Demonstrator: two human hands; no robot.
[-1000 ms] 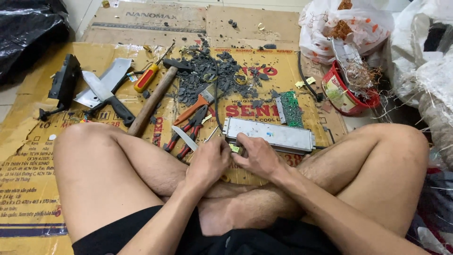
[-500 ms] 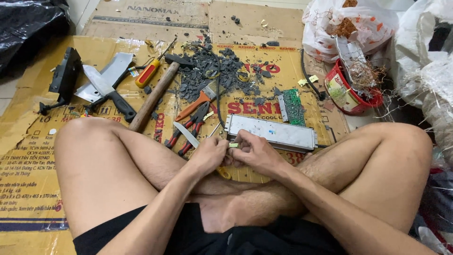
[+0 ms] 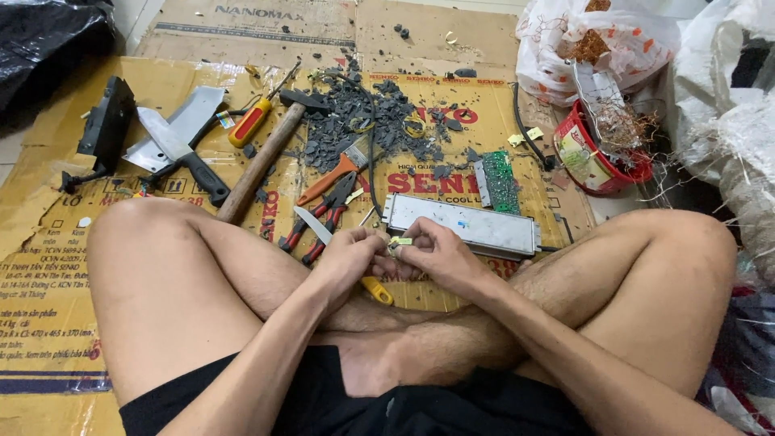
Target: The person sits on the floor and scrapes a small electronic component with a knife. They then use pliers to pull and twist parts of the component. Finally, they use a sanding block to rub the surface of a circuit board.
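Note:
I sit cross-legged on cardboard. My left hand (image 3: 349, 260) and my right hand (image 3: 436, 254) meet over my shins, and both pinch a small yellowish-green part (image 3: 399, 242) between the fingertips. A yellow tool handle (image 3: 377, 291) pokes out below my left hand. Just beyond my right hand lies a long flat grey metal casing (image 3: 464, 225). A green circuit board (image 3: 499, 182) lies behind it.
On the cardboard (image 3: 48, 266) lie red-handled pliers (image 3: 323, 214), a wooden-handled hammer (image 3: 262, 157), a screwdriver (image 3: 252, 119), a cleaver (image 3: 182, 153), a black bracket (image 3: 105, 129) and a pile of dark grey fragments (image 3: 363, 117). A red bucket (image 3: 593, 157) with wire and white bags (image 3: 597, 40) stand at right.
The hands have stayed together on the small part, shifting only slightly. The view has moved a little.

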